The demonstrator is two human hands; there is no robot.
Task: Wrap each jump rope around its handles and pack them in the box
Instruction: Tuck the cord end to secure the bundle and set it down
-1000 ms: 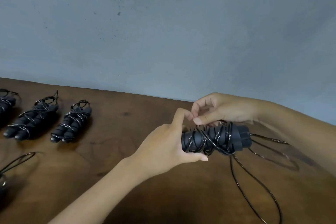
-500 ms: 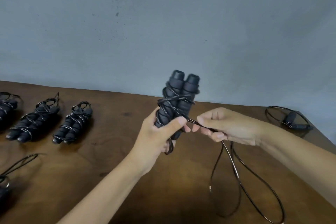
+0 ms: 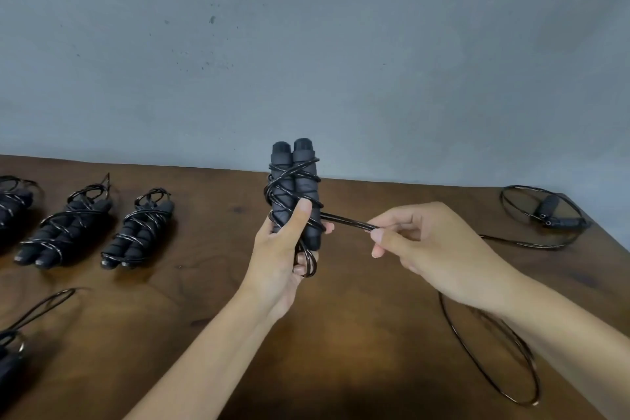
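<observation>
My left hand (image 3: 284, 256) holds a pair of black foam jump rope handles (image 3: 296, 187) upright above the brown table, thumb pressed on the crossed turns of thin black rope. My right hand (image 3: 429, 245) pinches the doubled rope (image 3: 347, 222) and holds it taut out to the right of the handles. The slack rope (image 3: 491, 361) loops down on the table under my right forearm. A small loop hangs below the handles at my left palm. No box is in view.
Three wrapped rope bundles lie at the left: (image 3: 64, 230), (image 3: 139, 228) and one cut by the edge (image 3: 13, 201). An unwrapped rope with handles (image 3: 552, 211) sits at the far right corner. Another loose rope (image 3: 37, 314) lies at the lower left. A grey wall rises behind the table.
The handles went from lying sideways to upright in my left hand. My right hand left the bundle and drew the rope out to the right, a little further now.
</observation>
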